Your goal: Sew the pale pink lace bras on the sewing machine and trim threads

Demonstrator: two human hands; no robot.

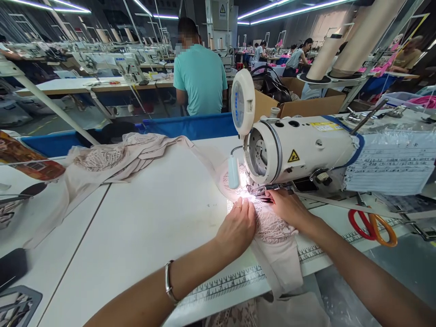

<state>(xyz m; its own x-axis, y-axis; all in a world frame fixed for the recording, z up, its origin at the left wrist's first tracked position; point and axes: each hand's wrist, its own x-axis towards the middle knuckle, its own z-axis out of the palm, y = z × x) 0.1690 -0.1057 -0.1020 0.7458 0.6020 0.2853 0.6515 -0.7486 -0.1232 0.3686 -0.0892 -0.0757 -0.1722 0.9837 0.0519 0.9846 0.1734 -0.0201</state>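
Left hand point(236, 230) touching the lace point(273, 227) at seven o'clock under the sewing machine point(303, 143), right hand point(289, 209) at four, both grips unclear, I'd best keep everything flat, unstretched.

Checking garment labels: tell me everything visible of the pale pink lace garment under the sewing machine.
The pale pink lace garment combines textured openwork lace with smooth, matte, soft-looking fabric. It lies creased on the white table, passing under the lit needle area of the sewing machine, a smooth panel overhanging the table's front edge. The left hand and right hand touch it from either side; stitching is hidden.
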